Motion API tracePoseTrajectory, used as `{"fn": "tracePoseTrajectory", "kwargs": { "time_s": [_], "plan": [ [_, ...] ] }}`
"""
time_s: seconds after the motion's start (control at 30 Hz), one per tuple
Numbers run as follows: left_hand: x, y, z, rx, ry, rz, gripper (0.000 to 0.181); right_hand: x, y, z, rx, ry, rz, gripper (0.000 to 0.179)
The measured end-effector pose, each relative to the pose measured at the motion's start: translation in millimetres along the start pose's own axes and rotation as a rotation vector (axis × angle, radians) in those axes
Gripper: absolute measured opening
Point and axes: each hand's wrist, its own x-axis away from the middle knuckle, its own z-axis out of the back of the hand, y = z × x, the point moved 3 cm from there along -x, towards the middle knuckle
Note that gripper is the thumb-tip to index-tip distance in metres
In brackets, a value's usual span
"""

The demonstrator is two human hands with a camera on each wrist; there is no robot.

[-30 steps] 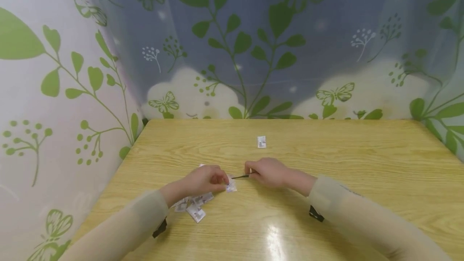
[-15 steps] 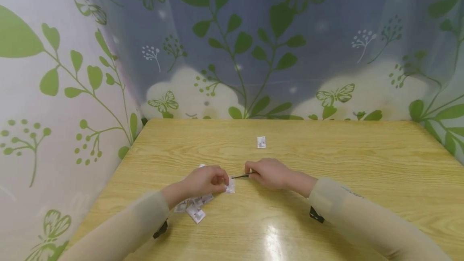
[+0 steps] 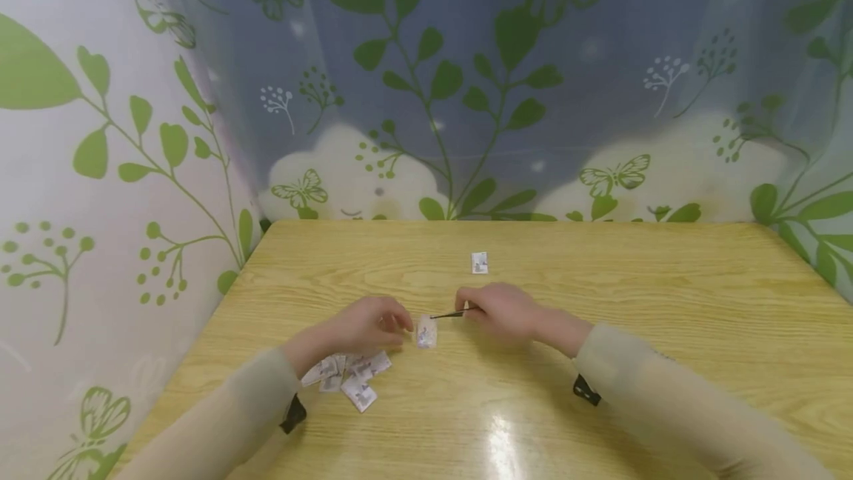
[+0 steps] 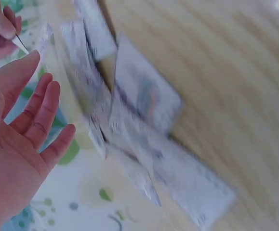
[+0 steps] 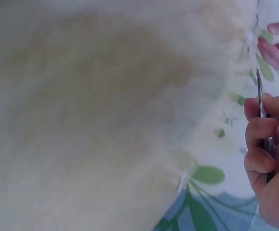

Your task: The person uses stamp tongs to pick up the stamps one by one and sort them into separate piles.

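My right hand (image 3: 503,310) grips a pair of slim dark tweezers (image 3: 456,313), whose tips point left. At the tips is a small white printed sachet (image 3: 426,333), its top edge against the metal. In the right wrist view, curled fingers wrap the tweezers (image 5: 267,139). My left hand (image 3: 373,324) is just left of that sachet, and the left wrist view shows its fingers (image 4: 50,103) loosely spread with nothing between them. Below it lies a loose, overlapping pile of similar sachets (image 4: 144,91), partly hidden by the hand and wrist in the head view.
A single sachet (image 3: 480,263) lies flat farther back on the wooden table (image 3: 633,280). Behind the table's far edge hangs a leaf-and-butterfly patterned curtain (image 3: 460,147), and another patterned sheet (image 3: 120,243) stands along the left side.
My left hand has let go of the sachet and drawn slightly left. The right hand has risen a little, and the sachet at the tweezers' tips now shows whole.
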Motion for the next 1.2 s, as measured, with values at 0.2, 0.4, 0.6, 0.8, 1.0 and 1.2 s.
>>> {"fn": "tracePoseTrajectory", "kwargs": {
  "time_s": [0.2, 0.4, 0.6, 0.8, 1.0, 1.2],
  "plan": [
    [11.6, -16.3, 18.2, -0.023, 0.098, 0.006, 0.015, 11.5, 12, 24, -0.033, 0.03, 0.002, 0.009],
    [22.1, -38.2, 26.5, -0.025, 0.152, 0.125, 0.016, 31.2, 21, 40, -0.09, 0.04, 0.005, 0.01],
    [25.2, -50.2, 29.4, -0.055, 0.151, 0.173, 0.014, 51.3, 29, 44, -0.12, 0.032, -0.011, 0.01],
    [24.7, -51.8, 29.9, -0.051, 0.138, 0.197, 0.014, 64.5, 34, 41, -0.121, 0.009, 0.003, 0.011],
    [25.4, -53.5, 29.3, -0.065, 0.139, 0.223, 0.014, 67.9, 39, 34, -0.082, 0.018, -0.001, 0.012],
    [25.5, -54.9, 27.6, -0.083, 0.143, 0.207, 0.014, 65.8, 50, 26, -0.04, 0.021, -0.033, 0.011]
  ]
}}
